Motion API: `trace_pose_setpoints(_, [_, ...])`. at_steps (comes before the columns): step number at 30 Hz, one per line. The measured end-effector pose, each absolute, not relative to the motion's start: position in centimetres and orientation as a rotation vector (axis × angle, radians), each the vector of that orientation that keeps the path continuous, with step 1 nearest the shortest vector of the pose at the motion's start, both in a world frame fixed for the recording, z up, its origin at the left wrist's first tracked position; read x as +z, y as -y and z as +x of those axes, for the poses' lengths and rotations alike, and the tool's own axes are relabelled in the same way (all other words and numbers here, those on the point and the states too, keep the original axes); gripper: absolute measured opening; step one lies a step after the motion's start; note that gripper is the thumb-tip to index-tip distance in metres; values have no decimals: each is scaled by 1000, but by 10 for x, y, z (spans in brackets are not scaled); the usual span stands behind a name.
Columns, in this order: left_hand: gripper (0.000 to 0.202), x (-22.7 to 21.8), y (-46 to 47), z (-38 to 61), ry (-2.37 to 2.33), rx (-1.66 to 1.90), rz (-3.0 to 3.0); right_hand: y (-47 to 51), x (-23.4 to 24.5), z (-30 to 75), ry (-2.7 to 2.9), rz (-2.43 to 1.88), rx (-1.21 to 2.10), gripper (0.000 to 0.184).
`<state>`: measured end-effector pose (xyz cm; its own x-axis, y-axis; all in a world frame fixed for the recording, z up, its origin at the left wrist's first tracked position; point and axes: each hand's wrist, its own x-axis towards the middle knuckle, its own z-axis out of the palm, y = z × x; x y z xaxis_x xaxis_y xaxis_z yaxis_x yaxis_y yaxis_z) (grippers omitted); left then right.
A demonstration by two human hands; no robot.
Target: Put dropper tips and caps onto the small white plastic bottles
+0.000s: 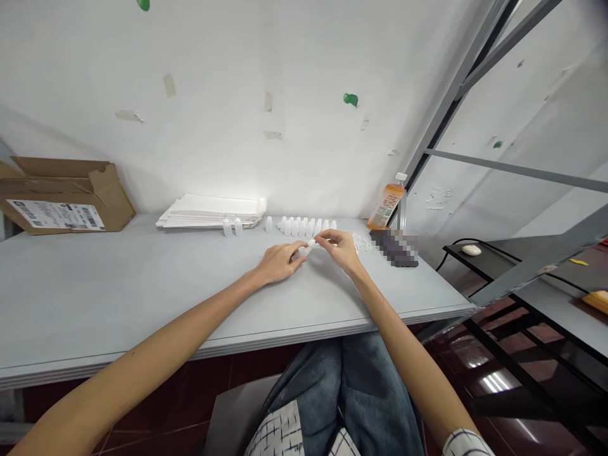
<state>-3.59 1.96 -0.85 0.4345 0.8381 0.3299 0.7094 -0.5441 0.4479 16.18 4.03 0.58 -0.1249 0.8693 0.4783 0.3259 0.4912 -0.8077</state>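
Observation:
Both arms reach out over a grey table (pixel 142 278). My left hand (pixel 279 261) is closed around a small white plastic bottle (pixel 304 250) lying between the two hands. My right hand (pixel 338 247) pinches the bottle's cap end (pixel 312 242) with fingers pressed together. Just beyond the hands stands a row of several small white bottles (pixel 306 225). Two more small white bottles (pixel 232 227) stand apart to the left, in front of the paper stack.
A stack of white paper sheets (pixel 211 211) lies at the wall. An open cardboard box (pixel 59 193) sits far left. An orange drink bottle (pixel 388 202) stands at the right, with a dark blurred object (pixel 395 247) beside it. Metal shelving (pixel 522 266) stands to the right.

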Motion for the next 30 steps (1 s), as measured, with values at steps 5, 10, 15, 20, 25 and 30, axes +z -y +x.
trace_pose_setpoints(5, [40, -8, -20, -36, -1378, 757, 2436, -40, 4, 161, 1707, -1058, 695, 17])
trace_pose_setpoints(10, [42, -6, -19, -36, -1344, 731, 2392, -39, 4, 162, 1680, -1053, 825, 18])
trace_pose_setpoints(15, [41, -1, -17, -36, -1250, 734, 2321, -38, 5, 162, 1674, -1004, 955, 26])
trace_pose_setpoints(20, [44, 0, -18, -38, -1140, 807, 2192, -38, 5, 163, 1719, -991, 976, 30])
trace_pose_setpoints(25, [46, -1, -19, -38, -1156, 795, 2141, -36, 7, 164, 1805, -1030, 976, 30])
trace_pose_setpoints(30, [47, -7, -23, -39, -1087, 829, 2076, -32, 10, 161, 1895, -1022, 846, 32])
